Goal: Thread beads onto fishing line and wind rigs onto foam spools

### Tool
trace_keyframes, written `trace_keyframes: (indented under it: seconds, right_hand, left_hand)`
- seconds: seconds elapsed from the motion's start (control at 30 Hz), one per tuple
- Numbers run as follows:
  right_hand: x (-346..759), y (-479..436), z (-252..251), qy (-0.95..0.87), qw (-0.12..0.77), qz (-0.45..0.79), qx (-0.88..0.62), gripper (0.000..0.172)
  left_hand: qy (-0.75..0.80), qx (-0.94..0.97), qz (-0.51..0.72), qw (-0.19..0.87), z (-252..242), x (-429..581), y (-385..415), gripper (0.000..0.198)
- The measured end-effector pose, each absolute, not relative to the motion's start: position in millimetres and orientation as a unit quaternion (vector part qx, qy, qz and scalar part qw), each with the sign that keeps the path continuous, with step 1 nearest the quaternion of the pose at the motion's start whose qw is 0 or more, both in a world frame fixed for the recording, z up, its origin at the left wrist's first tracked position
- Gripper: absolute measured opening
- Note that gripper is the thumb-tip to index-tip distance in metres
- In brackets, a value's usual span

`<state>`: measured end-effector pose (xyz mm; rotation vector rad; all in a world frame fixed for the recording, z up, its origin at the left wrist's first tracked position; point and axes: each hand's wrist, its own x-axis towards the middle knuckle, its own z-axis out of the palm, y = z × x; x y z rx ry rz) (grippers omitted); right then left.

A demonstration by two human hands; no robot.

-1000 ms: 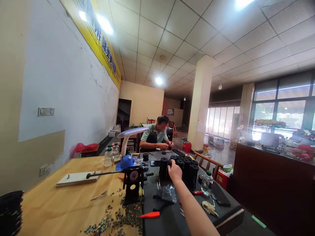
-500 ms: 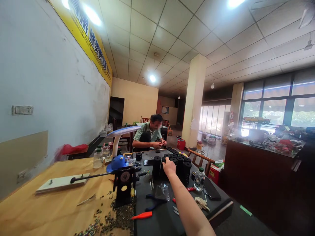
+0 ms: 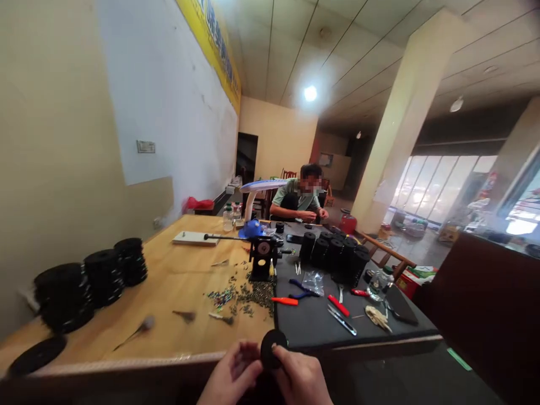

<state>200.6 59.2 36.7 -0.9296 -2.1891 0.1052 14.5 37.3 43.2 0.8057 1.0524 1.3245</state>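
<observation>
One black disc [image 3: 268,342] was gripped by your right hand [image 3: 302,374]. Your left hand [image 3: 232,372] curled beside it, its hold unclear.

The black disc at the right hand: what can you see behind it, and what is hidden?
Beyond the black disc show the wooden tabletop and dark mat. The disc covers whatever is directly behind it; the right hand covers part of its face.
</observation>
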Motion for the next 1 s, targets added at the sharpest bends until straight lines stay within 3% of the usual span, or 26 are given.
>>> trace_keyframes:
  seconds: [0.13, 0.27, 0.4, 0.63, 0.73, 0.87, 1.0]
  right_hand:
    - [190.2, 40.0, 27.2, -0.844, 0.373, 0.139, -0.359, 0.032]
    - [181.5, 29.0, 20.9, -0.724, 0.442, 0.317, -0.424, 0.056]
    - [165.0, 21.6, 10.4, -0.591, 0.448, 0.501, -0.446, 0.044]
    - [156.8, 16.6, -0.1, -0.405, 0.456, 0.646, -0.458, 0.048]
    - [172.0, 22.9, 1.7, -0.367, 0.489, 0.633, -0.476, 0.041]
    - [207.7, 47.4, 13.8, -0.408, 0.52, 0.511, -0.549, 0.025]
    - [249.0, 87.6, 28.6, -0.504, 0.439, 0.297, -0.682, 0.029]
  left_hand:
    - [0.427, 0.387, 0.56, 0.596, 55.9, 16.5, 32.8, 0.027]
    - [0.432, 0.426, 0.547, 0.577, 56.1, 11.3, 22.8, 0.021]
    - [0.442, 0.446, 0.52, 0.578, 49.9, 7.6, 16.2, 0.02]
    - [0.429, 0.17, 0.595, 0.657, 45.6, -9.4, 21.1, 0.019]
    - [0.423, 0.135, 0.619, 0.648, 50.0, -21.3, 16.7, 0.022]
    - [0.444, 0.093, 0.648, 0.612, 58.8, -43.3, 5.7, 0.028]
    - [0.485, 0.063, 0.673, 0.555, 65.0, -70.7, -3.4, 0.028]
